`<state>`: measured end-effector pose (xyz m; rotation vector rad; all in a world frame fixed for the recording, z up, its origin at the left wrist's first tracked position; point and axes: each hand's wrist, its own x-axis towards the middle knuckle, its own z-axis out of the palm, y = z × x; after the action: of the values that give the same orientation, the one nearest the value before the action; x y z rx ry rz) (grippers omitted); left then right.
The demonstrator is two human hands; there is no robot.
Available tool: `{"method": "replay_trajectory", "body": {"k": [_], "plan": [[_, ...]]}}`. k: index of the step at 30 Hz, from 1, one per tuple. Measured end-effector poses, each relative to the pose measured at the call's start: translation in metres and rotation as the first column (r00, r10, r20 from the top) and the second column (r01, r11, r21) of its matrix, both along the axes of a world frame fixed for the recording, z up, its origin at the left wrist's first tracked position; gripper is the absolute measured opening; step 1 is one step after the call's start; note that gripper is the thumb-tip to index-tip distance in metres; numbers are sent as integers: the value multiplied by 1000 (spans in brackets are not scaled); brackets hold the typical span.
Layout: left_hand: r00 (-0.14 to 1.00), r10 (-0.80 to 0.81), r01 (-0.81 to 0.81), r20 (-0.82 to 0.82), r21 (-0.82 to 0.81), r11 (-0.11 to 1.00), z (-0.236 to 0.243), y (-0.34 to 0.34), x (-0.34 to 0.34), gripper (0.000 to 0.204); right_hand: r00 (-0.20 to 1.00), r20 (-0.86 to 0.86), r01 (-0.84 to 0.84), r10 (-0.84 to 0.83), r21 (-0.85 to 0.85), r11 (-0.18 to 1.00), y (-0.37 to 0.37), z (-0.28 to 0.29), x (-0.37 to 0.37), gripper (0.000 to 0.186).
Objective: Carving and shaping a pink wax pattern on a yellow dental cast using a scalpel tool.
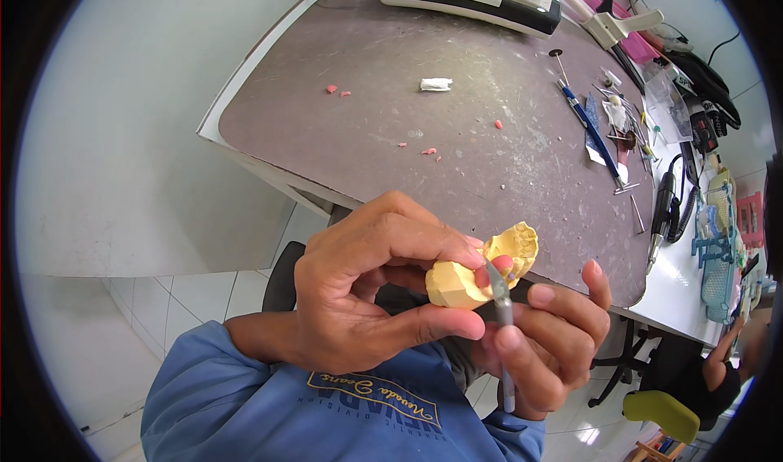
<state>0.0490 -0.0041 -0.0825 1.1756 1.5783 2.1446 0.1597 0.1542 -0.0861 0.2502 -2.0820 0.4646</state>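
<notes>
My left hand [359, 278] grips a yellow plaster dental cast [453, 287] between thumb and fingers, above the near edge of the table. Pink wax [503, 263] shows on the cast, partly behind a blade. In my right hand [555, 336] is a slim metal carving knife [505, 313], its handle pinched by thumb and fingers and pointing down. The blade lies against or just in front of the cast and its pink wax; exact contact cannot be made out.
Pink wax bits [429, 151] and a white roll [435, 84] lie on the brown tabletop [342, 144]. A white-and-black machine [473, 1] stands at the back. Rightward are a blue pen-shaped tool [589, 125], a black handpiece [663, 209], a blue basket [718, 278] and another person [718, 372].
</notes>
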Motion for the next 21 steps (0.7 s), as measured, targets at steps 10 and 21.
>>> {"method": "replay_trajectory", "body": {"k": [10, 21], "plan": [[989, 54, -56, -138, -12, 998, -5, 3, 1, 41, 975, 108, -149, 194, -330, 932, 21, 20, -28, 28], [947, 145, -153, -287, -6, 988, -2, 4, -2, 38, 913, 201, -276, 354, -334, 901, 26, 27, -42, 28]]}}
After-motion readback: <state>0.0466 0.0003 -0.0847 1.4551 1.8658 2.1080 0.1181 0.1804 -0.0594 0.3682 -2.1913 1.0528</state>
